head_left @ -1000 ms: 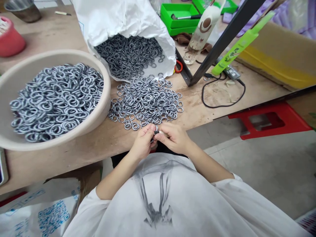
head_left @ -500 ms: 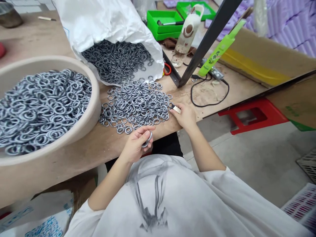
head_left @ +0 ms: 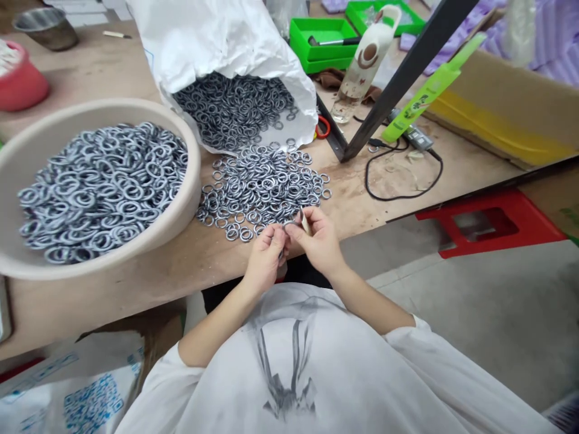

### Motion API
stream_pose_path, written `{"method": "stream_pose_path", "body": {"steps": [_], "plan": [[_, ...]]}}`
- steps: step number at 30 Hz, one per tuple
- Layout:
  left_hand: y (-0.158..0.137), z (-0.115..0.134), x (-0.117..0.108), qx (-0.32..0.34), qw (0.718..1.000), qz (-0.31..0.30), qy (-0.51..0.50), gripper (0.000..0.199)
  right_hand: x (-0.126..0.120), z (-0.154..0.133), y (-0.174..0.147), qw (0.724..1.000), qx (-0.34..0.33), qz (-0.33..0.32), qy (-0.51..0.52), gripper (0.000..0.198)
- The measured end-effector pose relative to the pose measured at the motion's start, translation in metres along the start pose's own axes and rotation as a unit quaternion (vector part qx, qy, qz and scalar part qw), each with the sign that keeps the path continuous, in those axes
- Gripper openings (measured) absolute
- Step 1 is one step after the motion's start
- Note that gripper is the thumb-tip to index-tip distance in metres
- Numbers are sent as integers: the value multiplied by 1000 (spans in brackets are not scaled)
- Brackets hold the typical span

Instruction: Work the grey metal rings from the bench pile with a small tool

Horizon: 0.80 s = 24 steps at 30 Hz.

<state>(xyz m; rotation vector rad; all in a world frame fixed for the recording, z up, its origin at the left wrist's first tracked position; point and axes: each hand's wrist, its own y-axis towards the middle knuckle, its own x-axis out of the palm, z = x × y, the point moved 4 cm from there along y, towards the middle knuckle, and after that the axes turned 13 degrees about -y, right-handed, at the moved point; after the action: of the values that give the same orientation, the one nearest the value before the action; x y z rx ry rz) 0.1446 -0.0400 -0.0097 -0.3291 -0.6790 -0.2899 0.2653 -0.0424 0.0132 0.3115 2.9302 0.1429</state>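
Note:
My left hand [head_left: 263, 258] is closed on grey rings, though the fingers cover most of them. My right hand [head_left: 322, 246] meets it fingertip to fingertip at the table's front edge. It grips a small pale-handled tool [head_left: 306, 225] with a dark tip, pointing up. A grey ring [head_left: 290, 223] shows between the fingertips of both hands. Just beyond them lies a loose pile of grey rings [head_left: 266, 181] on the wooden table [head_left: 217, 259]. Behind the pile, a white sack [head_left: 217, 42] lies on its side, its mouth full of the same rings.
To the left stands a large beige basin [head_left: 192, 175] heaped with rings. A dark metal post [head_left: 398, 90] rises behind the pile, beside a bottle [head_left: 362, 66], a green packet [head_left: 425, 96] and a black cable [head_left: 407, 198]. Under the table's right side is a red stool [head_left: 493, 232].
My right hand has moved left with the tool from the pile's right edge to my left hand. A ring now sits between both hands' fingertips. The view has shifted left.

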Motion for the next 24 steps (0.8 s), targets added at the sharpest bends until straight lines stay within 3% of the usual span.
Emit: {"method": "stream_pose_path", "body": {"steps": [4, 8, 12, 17, 19, 21, 24], "plan": [[-3, 5, -9, 63, 998, 10, 11, 50, 28, -4, -16, 996, 6, -61, 62, 50], [-7, 14, -15, 53, 998, 7, 26, 54, 26, -4, -13, 988, -32, -135, 61, 50], [-9, 15, -12, 5, 1000, -7, 16, 54, 22, -5, -8, 991, -64, -115, 31, 51], [-9, 13, -6, -30, 999, -23, -3, 52, 22, -1, -3, 992, -26, -113, 41, 49], [-10, 13, -3, -44, 998, -34, -13, 50, 15, -2, 0, 994, -32, -104, 9, 49], [-10, 13, -2, -53, 998, -35, -24, 50, 6, -7, 0, 989, -81, -101, -66, 52], [-9, 12, -3, -58, 997, -16, -38, 51, -1, -17, -8, 949, -193, -122, -215, 51]]}}
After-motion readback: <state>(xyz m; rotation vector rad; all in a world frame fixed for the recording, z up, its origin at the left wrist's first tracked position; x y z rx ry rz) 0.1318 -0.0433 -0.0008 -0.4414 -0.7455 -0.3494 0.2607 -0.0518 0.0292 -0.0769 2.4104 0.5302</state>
